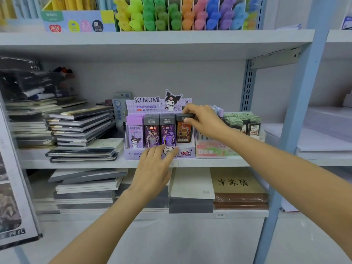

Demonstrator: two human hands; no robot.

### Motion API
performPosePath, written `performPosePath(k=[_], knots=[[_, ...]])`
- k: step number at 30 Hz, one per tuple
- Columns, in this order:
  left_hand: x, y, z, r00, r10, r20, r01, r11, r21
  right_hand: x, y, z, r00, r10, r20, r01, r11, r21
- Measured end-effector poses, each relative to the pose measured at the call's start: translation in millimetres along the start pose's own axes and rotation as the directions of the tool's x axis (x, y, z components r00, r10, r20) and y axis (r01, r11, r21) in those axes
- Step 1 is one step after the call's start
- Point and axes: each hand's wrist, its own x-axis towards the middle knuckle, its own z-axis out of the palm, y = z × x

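— While the right hand [203, 121] is up at the Kuromi display box [133, 153], what does it have?

— It pinches the dark cap of the orange case [183, 133], with the thumb on the near side and the fingers curled over the top. That case stands upright in the rightmost slot of the box, at the front of its row.

— Is it fully down in the slot?

— Hard to say. Its lower end shows a little higher than its neighbours', so it may be raised slightly, but the front wall hides the floor of the box.

— And the left hand [154, 166]?

— Released, gripping nothing. Its fingers lie straight and spread against the front wall of the box, over the printed label. The palm is below the edge of the shelf [76, 163].

— What else stands in the box?

— Two purple cases [160, 133] in the middle slots and a lilac case [134, 137] at the left end, all upright.

— And around it?

— Stacked notebooks [80, 126] lie to the left. A pink tray [211, 150] sits just beside the box on the right, with green-capped cases [242, 121] behind the right forearm. Coloured highlighters [171, 16] fill the shelf above.
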Motion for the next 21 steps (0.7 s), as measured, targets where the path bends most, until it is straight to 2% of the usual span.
performPosePath(k=[6, 10, 15, 21], knots=[[1.1, -3.2, -0.5, 1.000, -0.006, 0.027, 0.005, 0.999, 0.031, 6.7, 5.6, -4.3, 0.997, 0.023, 0.078, -0.022, 1.000, -0.020], [1.3, -2.5, 0.0, 1.000, -0.011, 0.010, 0.010, 0.999, 0.034, 11.6, 0.3, 6.9, 0.997, 0.042, 0.057, -0.042, 0.999, -0.014], [0.8, -3.8, 1.6, 1.000, -0.002, 0.005, 0.002, 0.999, 0.043, 16.5, 6.9, 12.8, 0.995, -0.005, -0.100, -0.021, 0.966, -0.257], [0.5, -4.1, 5.3, 1.000, -0.010, -0.006, 0.010, 0.998, 0.062, 14.9, 10.1, 16.8, 0.995, -0.055, -0.087, 0.018, 0.926, -0.376]])
